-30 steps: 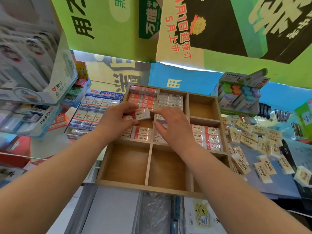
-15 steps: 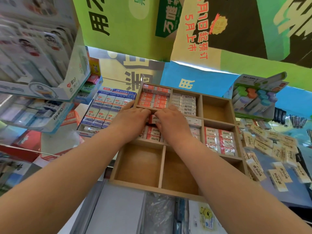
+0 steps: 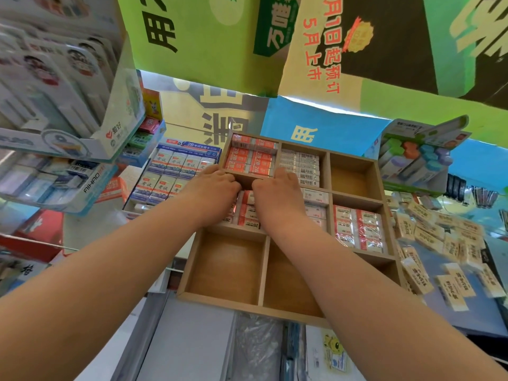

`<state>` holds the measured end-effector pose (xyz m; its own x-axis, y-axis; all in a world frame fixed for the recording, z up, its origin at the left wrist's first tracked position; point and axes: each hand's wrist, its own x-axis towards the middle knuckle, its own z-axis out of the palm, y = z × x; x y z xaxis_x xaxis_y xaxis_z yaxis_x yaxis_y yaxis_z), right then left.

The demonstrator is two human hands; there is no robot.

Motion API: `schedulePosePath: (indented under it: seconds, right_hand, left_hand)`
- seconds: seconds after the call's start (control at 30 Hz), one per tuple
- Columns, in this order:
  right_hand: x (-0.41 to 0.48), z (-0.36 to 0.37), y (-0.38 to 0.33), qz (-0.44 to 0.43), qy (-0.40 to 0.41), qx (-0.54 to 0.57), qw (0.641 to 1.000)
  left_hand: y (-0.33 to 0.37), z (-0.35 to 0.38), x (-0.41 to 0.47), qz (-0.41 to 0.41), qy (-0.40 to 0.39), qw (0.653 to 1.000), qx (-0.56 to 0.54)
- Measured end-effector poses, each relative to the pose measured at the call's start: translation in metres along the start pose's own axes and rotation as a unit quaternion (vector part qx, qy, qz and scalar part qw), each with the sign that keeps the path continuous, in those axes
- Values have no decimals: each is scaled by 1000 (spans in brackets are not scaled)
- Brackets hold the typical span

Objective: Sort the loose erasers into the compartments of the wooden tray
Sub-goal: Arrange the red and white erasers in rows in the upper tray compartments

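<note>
Reaching forward from the bottom corners of the view, both bare forearms meet over the wooden tray (image 3: pixel 242 305), which sits on the desk (image 3: pixel 472 317) and is divided into three rows of three compartments. The left hand (image 3: pixel 213 192) and right hand (image 3: pixel 277 200) lie palm down, almost touching, over the left compartment of the middle row. Their fingers curl down just short of the divider that separates it from the far-left compartment. The fingertips are hidden, so whether either hand holds an eraser or is merely pressing cannot be told. Below the hands, red-and-white erasers (image 3: pixel 248 213) fill that compartment. The far-left compartment is packed with orange 2B erasers (image 3: pixel 251 158). The far-middle compartment holds white barcode erasers (image 3: pixel 302 166). The far-right compartment (image 3: pixel 349 180) shows bare wood. The right compartment of the middle row holds wrapped red-and-white erasers (image 3: pixel 357 226). The near-left and near-middle compartments show bare wood; the near-right one is mostly hidden by the right forearm. The loose erasers (image 3: pixel 439 243), with pale yellow labels, lie scattered on the desk just beside the tray's right wall. A box of blue-labelled erasers (image 3: pixel 173 171) stands against the tray's left side.
</note>
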<state>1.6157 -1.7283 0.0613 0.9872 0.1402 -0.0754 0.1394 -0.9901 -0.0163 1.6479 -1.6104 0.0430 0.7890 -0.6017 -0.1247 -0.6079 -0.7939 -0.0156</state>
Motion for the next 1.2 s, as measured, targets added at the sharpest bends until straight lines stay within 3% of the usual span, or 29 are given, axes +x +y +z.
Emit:
schedulePosePath:
  seconds: [0.2, 0.33, 0.47, 0.73, 0.8, 0.97, 1.2]
  right_hand:
    - [9, 4, 14, -5, -49, -20, 999]
    - [3, 7, 24, -37, -48, 24, 998]
    - [-1, 5, 25, -3, -36, 94, 995]
    - [-11, 8, 18, -118, -51, -57, 990]
    - [-13, 10, 19, -99, -42, -26, 994]
    - [-17, 16, 20, -49, -20, 70, 996]
    - [-16, 17, 24, -56, -9, 105, 993]
  left_hand:
    - [-3, 4, -3, 0, 34, 998, -44]
    - [-3, 7, -7, -16, 47, 995, -86]
    - [-3, 7, -7, -15, 49, 993, -106]
    - [-2, -2, -9, 23, 7, 999, -27]
    - [0, -1, -10, 8, 1, 1000, -30]
    - [19, 8, -15, -113, 21, 981, -154]
    - [19, 10, -14, -109, 44, 980, -158]
